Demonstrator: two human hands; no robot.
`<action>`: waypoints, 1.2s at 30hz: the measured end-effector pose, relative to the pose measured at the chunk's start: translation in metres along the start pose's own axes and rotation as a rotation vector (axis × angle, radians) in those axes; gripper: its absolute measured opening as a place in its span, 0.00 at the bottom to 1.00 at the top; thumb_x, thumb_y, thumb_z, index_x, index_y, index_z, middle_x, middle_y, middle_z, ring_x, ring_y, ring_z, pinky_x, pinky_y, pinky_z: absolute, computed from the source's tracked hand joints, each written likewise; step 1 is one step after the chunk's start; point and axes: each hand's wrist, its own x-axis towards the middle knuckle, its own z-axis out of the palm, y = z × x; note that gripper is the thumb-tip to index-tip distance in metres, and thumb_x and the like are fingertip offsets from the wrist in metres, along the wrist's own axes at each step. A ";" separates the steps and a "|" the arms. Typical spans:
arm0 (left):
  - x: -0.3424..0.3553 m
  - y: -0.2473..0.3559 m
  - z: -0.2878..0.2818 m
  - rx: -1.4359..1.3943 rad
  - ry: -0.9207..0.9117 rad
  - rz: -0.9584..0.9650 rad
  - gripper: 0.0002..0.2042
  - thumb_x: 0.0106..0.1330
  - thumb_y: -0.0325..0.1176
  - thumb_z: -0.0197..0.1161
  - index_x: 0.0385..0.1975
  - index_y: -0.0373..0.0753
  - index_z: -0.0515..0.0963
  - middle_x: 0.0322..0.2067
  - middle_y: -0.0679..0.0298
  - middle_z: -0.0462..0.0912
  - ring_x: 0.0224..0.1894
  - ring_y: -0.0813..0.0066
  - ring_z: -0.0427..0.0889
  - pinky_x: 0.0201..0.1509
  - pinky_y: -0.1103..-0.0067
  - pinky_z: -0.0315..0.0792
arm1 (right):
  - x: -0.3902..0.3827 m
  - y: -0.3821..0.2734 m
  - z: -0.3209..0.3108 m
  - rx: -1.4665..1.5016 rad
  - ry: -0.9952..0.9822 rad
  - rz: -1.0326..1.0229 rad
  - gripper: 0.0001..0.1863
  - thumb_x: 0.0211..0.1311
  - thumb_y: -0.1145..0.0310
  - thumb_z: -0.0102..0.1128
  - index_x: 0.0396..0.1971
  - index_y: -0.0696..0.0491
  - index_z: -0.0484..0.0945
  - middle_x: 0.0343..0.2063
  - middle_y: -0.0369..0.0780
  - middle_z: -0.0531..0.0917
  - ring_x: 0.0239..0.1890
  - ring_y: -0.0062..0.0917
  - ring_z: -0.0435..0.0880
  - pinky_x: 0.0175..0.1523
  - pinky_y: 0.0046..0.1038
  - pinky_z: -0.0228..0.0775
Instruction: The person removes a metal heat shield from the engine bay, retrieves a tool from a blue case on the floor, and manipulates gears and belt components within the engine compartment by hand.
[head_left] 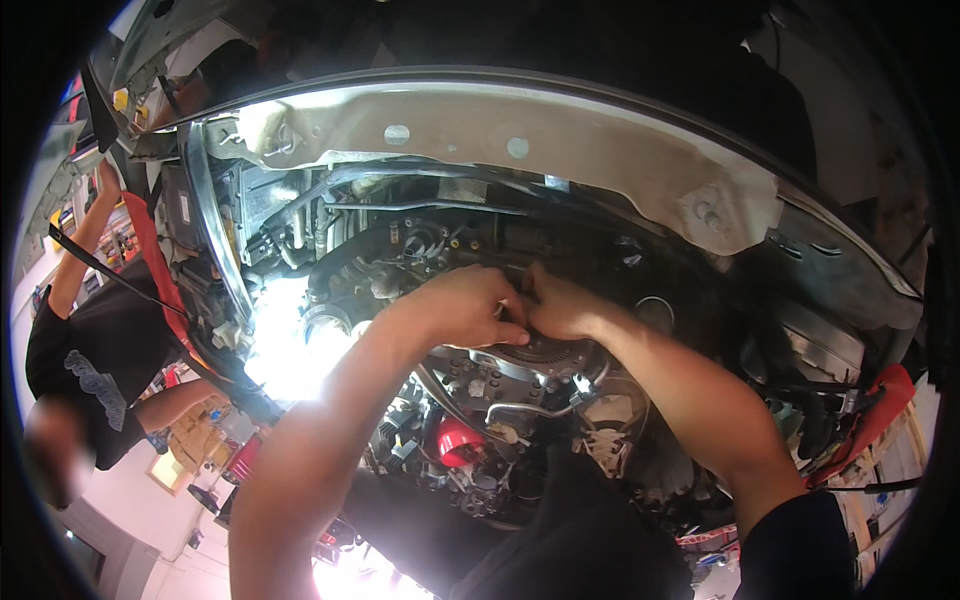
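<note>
Both hands work deep in a car's engine bay, nearly touching each other. My left hand [474, 306] has its fingers curled and its thumb stretched toward the right hand. Opposite it, my right hand [562, 304] is closed in a pinch, fingertips pointing up and left. Whatever lies between the fingers is hidden. Just below them is a dark toothed wheel [545, 354] on the engine, partly covered by the hands. A bent metal pipe [530, 409] runs beneath it, and a red round cap-like part [459, 443] sits lower left.
A glaring work light [290, 345] shines beside my left forearm. The pale metal panel [450, 125] spans the bay's far side, with dark hoses [440, 172] under it. Red covers drape the left edge [155, 250] and right edge [885, 405]. Another person [95, 350] leans in at the left.
</note>
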 end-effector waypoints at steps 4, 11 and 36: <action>-0.001 -0.007 0.002 -0.095 -0.155 -0.033 0.16 0.53 0.41 0.68 0.40 0.42 0.81 0.32 0.55 0.83 0.35 0.65 0.81 0.41 0.74 0.71 | -0.002 -0.002 0.001 0.009 -0.034 -0.043 0.22 0.59 0.58 0.51 0.46 0.60 0.65 0.43 0.56 0.76 0.48 0.45 0.76 0.50 0.37 0.68; -0.007 -0.009 0.015 0.000 0.007 0.021 0.14 0.54 0.43 0.66 0.37 0.45 0.82 0.35 0.62 0.82 0.39 0.61 0.80 0.43 0.72 0.71 | 0.001 0.004 0.006 0.050 0.051 -0.058 0.19 0.59 0.63 0.49 0.44 0.61 0.64 0.40 0.55 0.77 0.45 0.45 0.77 0.49 0.38 0.68; -0.007 -0.064 0.008 -0.662 0.474 -0.130 0.08 0.64 0.21 0.47 0.40 0.30 0.71 0.31 0.60 0.79 0.33 0.75 0.78 0.37 0.80 0.73 | 0.012 0.015 -0.012 -0.086 -0.051 -0.238 0.22 0.59 0.52 0.57 0.43 0.55 0.73 0.40 0.46 0.79 0.44 0.36 0.77 0.47 0.32 0.68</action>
